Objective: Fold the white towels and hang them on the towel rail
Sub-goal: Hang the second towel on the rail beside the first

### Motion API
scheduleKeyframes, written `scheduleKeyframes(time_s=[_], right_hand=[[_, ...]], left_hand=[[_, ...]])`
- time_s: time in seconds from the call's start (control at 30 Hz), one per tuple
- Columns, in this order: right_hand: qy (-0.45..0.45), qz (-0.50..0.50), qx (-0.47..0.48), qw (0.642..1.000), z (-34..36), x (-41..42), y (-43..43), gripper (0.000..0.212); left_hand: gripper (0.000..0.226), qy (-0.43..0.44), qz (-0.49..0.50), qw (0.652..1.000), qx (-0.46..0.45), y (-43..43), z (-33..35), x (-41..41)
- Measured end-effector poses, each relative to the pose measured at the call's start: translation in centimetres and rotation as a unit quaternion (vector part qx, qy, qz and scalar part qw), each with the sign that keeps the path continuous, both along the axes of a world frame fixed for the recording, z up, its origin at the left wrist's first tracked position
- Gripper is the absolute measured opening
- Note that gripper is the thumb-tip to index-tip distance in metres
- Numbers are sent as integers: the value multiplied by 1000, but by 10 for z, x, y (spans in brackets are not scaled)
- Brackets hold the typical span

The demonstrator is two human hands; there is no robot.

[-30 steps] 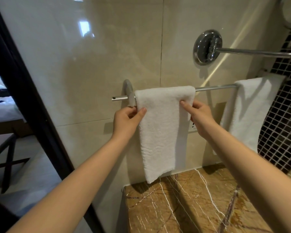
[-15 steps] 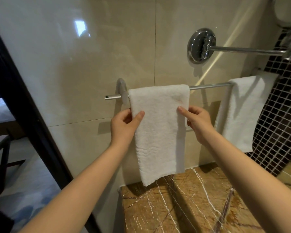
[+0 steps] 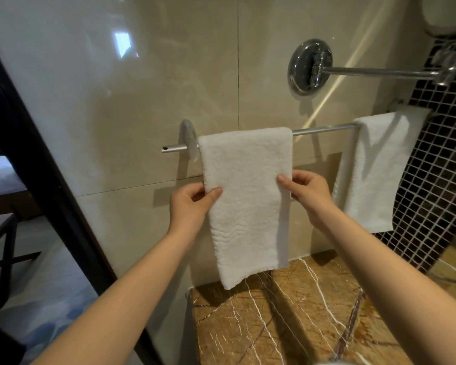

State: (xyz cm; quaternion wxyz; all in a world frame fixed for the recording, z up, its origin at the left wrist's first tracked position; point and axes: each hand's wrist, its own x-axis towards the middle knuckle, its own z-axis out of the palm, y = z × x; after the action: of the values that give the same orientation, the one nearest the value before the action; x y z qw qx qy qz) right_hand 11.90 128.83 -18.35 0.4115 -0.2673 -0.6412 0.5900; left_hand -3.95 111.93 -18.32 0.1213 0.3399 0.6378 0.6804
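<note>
On the towel rail (image 3: 321, 130), both hands lower now, left hand (image 3: 188, 204) and right hand (image 3: 307, 189) pinching the towel (image 3: 245, 196) edges.

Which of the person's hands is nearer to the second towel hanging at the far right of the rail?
The right hand. It pinches the near towel's right edge, beside the second towel; the left hand pinches the left edge, farther away.

Two towels (image 3: 248, 206) on rail (image 3: 324, 130)
</note>
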Motion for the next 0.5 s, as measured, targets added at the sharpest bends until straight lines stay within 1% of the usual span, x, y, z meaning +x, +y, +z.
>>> scheduleKeyframes(time_s=[0.07,0.2,0.33,0.43,0.5], right_hand=[[-3,4,-3,1000,-4,1,-1,8],[-5,9,-21,1000,-13,3,-3,17],[-11,14,-13,1000,-16,6,-5,19],[-22,15,-8,1000,-19,7,-5,20],[-35,14,-5,999,-23,8,-5,16]], left_hand=[[10,-3,-9,1000,0,-1,-3,1],[7,-19,-38,999,-15,-3,-9,1],[15,-21,-38,999,-27,-3,-13,0],[9,-31,-38,998,-32,-5,-16,0],[7,-35,-41,998,-32,-6,-19,-1]])
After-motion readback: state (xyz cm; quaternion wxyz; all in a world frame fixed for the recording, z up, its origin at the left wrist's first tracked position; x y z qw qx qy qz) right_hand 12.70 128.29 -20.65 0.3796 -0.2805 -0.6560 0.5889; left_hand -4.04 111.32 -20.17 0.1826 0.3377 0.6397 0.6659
